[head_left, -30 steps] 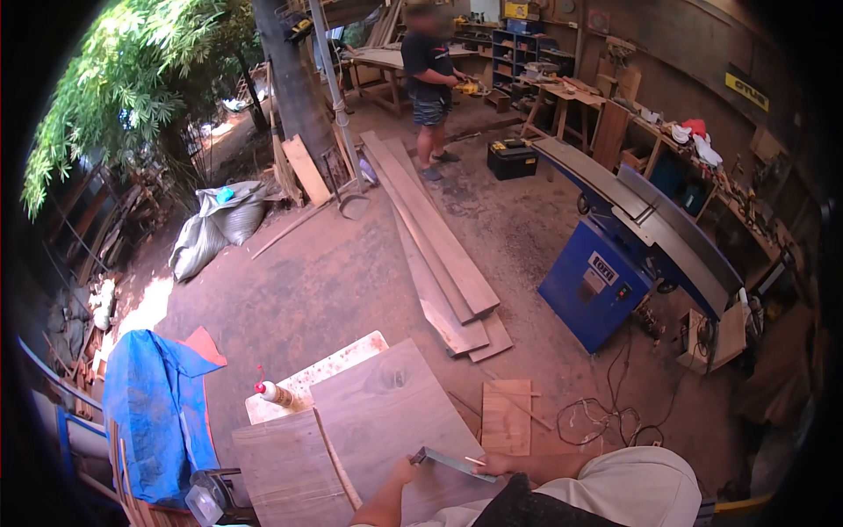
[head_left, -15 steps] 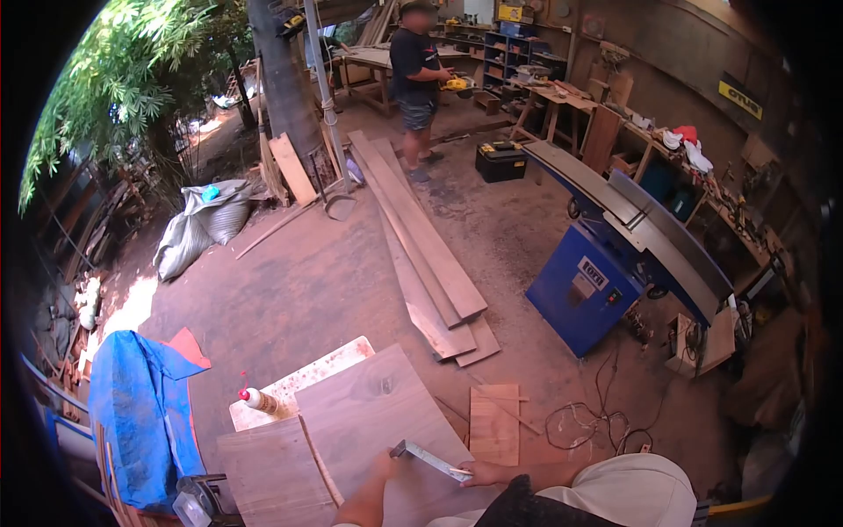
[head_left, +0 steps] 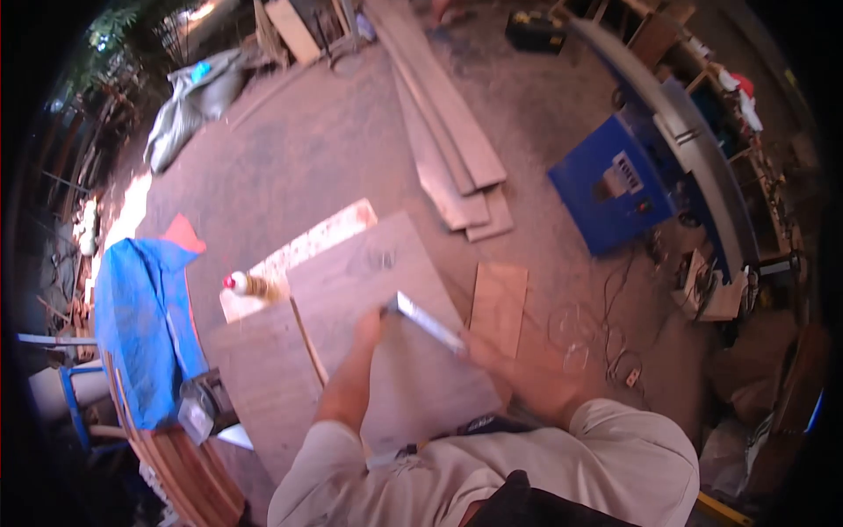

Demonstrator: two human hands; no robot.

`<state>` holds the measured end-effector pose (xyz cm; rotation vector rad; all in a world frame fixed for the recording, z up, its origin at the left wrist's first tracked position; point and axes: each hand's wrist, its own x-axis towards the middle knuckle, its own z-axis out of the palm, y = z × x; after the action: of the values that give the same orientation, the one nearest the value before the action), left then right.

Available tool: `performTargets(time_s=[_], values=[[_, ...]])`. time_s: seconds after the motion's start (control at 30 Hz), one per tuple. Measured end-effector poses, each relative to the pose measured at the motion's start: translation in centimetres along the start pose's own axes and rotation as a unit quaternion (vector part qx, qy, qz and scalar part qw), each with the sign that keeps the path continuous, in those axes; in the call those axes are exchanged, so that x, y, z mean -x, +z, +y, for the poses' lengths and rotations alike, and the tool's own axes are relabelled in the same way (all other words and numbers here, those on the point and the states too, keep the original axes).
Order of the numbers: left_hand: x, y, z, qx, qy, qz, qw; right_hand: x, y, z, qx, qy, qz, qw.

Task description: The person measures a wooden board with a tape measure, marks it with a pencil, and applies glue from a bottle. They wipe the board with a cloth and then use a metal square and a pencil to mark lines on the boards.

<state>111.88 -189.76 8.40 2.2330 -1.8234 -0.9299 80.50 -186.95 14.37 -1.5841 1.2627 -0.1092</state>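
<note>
A silver metal bar with a short dark piece at one end, like a try square (head_left: 428, 323), spans the space between my hands above a wide wooden board (head_left: 421, 386). My left hand (head_left: 372, 325) is closed at its dark far end. Around the near end of the silver bar, my right hand (head_left: 479, 347) is closed, slightly blurred. A second wooden board (head_left: 263, 356) lies along the left of the wide one, with a gap between them. Beyond it, a glue bottle with a red cap (head_left: 244, 284) rests on a stained white board (head_left: 325, 230).
Long planks (head_left: 439, 132) lie on the floor ahead. A blue jointer machine (head_left: 615, 184) stands at right, near a cable (head_left: 610, 325). A small wooden board (head_left: 499, 303) lies right of my work. Blue tarp (head_left: 145, 325) hangs at left; sacks (head_left: 193, 110) sit farther off.
My view has tilted down, so the boards and my hands appear higher and my sleeves show. The square stays between both hands. The person standing at the back has mostly left view.
</note>
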Motion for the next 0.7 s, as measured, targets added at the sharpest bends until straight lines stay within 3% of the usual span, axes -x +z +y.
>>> performTargets(time_s=[0.23,0.3,0.37,0.47,0.53,0.7], values=[[-11.3,-2.7,3.4,-0.012,0.037,0.147,0.988,-9.8,0.9,0.6,0.042,-0.022,0.129,0.99],[-14.5,-3.5,4.4,0.041,0.067,0.188,0.979,-12.6,1.0,0.1,0.045,-0.026,0.164,0.985],[-18.6,-2.3,3.9,0.044,0.087,0.244,0.965,-15.3,0.8,-0.5,0.129,-0.016,0.206,0.97],[-22.3,-2.5,4.6,0.041,0.095,0.24,0.965,-18.1,0.8,-0.8,0.123,-0.011,0.21,0.97],[-24.4,-1.8,3.8,-0.007,0.151,0.298,0.942,-19.2,0.0,-1.8,0.112,0.002,0.202,0.973],[-24.9,-0.7,3.9,0.008,0.12,0.312,0.942,-20.4,0.8,-0.4,0.131,-0.018,0.224,0.966]])
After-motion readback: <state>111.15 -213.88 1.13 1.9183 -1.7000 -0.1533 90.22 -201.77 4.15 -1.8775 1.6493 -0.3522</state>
